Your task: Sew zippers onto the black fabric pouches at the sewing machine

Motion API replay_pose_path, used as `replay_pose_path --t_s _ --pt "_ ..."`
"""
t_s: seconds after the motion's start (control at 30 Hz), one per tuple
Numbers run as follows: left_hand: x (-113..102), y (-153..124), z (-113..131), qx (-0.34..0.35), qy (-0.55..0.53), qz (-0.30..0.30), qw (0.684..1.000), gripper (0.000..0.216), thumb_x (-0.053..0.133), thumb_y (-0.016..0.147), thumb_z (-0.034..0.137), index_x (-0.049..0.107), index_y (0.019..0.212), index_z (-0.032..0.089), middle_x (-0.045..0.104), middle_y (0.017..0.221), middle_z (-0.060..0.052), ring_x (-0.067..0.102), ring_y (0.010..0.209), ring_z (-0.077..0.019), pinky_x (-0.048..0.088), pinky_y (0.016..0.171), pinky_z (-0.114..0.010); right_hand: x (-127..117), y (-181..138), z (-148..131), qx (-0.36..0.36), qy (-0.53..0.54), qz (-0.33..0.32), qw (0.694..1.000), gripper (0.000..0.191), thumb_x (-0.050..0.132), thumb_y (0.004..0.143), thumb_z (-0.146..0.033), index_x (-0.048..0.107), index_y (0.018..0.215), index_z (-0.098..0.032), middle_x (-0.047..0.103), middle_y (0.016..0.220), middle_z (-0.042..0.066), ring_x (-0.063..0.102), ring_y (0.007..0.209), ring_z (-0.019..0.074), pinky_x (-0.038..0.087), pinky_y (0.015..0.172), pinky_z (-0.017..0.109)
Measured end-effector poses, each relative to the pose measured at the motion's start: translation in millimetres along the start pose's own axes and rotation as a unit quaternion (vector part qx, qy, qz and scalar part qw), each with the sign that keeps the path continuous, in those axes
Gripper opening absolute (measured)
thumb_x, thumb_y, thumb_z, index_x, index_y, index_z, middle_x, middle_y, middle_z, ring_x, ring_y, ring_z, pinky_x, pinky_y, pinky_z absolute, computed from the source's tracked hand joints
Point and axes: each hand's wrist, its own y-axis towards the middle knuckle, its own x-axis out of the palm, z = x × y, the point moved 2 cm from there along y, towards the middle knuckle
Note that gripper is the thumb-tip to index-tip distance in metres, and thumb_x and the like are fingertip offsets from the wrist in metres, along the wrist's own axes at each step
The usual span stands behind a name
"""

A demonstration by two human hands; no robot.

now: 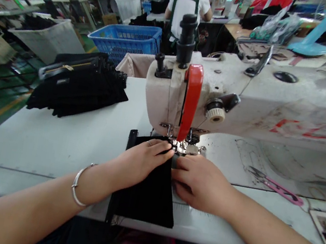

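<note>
A black fabric piece [150, 195] lies on the sewing machine's table, its upper edge under the needle area. Along its left side runs a dark strip [131, 141]. My left hand [144, 158] rests flat on the fabric, fingers stretched toward the presser foot [181, 146]. On the other side, my right hand [197, 180] has its fingers curled in at the fabric's right edge, close to the foot. Its fingertips are partly hidden, but they seem to pinch that edge. The white sewing machine [168, 93] with a red lever guard [191, 101] stands right above both hands.
Pink-handled thread snips [277, 187] lie right of my right hand. A stack of black fabric pieces [81, 86] sits at the table's far left. Behind are a blue crate [127, 38], a fabric-lined bin [132, 64] and a person in white [185, 4].
</note>
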Motion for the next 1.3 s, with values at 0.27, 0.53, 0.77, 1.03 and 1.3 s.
replay_pose_path --t_s 0.27,0.53,0.77,1.03,1.3 --pt "-15.9 -52.4 79.0 -0.066 -0.09 0.05 0.993 0.04 0.056 0.094 0.032 0.057 0.126 0.007 0.062 0.13 -0.014 0.056 0.124 -0.0263 0.05 0.105 -0.041 12.2 -38.0 -54.3 0.039 0.057 0.068 0.995 0.015 0.065 0.087 -0.033 0.06 0.082 -0.019 0.059 0.077 0.001 0.05 0.075 0.0186 0.033 0.072 0.036" --pt "-21.5 -65.5 67.9 -0.305 -0.215 0.168 0.912 0.024 0.045 0.098 0.019 0.064 0.113 0.021 0.07 0.107 -0.002 0.066 0.098 -0.0144 0.056 0.088 -0.025 26.6 -45.5 -75.5 0.121 0.132 0.217 0.96 0.024 0.06 0.087 -0.026 0.064 0.109 -0.017 0.064 0.097 0.007 0.053 0.087 0.0226 0.04 0.076 0.039" --pt "-23.4 -64.4 78.7 -0.184 -0.163 0.173 0.954 0.024 0.051 0.095 0.011 0.065 0.114 0.018 0.065 0.116 -0.005 0.06 0.107 -0.0155 0.05 0.097 -0.027 32.9 -52.4 -84.4 0.118 0.126 0.229 0.958 0.015 0.059 0.091 -0.021 0.064 0.105 -0.018 0.065 0.104 0.006 0.053 0.091 0.0221 0.043 0.081 0.04" --pt "3.5 -66.7 91.9 -0.099 -0.146 0.093 0.98 0.027 0.047 0.096 0.008 0.063 0.117 0.014 0.064 0.109 -0.008 0.057 0.097 -0.0179 0.053 0.09 -0.033 37.2 -59.7 -84.9 0.077 0.109 0.271 0.953 0.012 0.056 0.092 -0.012 0.067 0.09 -0.017 0.066 0.086 0.002 0.054 0.084 0.0172 0.044 0.093 0.037" --pt "-5.0 -60.5 91.7 -0.129 -0.16 0.161 0.965 0.021 0.054 0.093 0.008 0.068 0.105 0.017 0.061 0.081 -0.003 0.053 0.074 -0.0133 0.05 0.068 -0.026 38.4 -60.8 -83.4 0.068 0.096 0.279 0.953 0.012 0.056 0.092 -0.013 0.067 0.091 -0.018 0.068 0.086 0.002 0.056 0.083 0.0167 0.046 0.093 0.037"
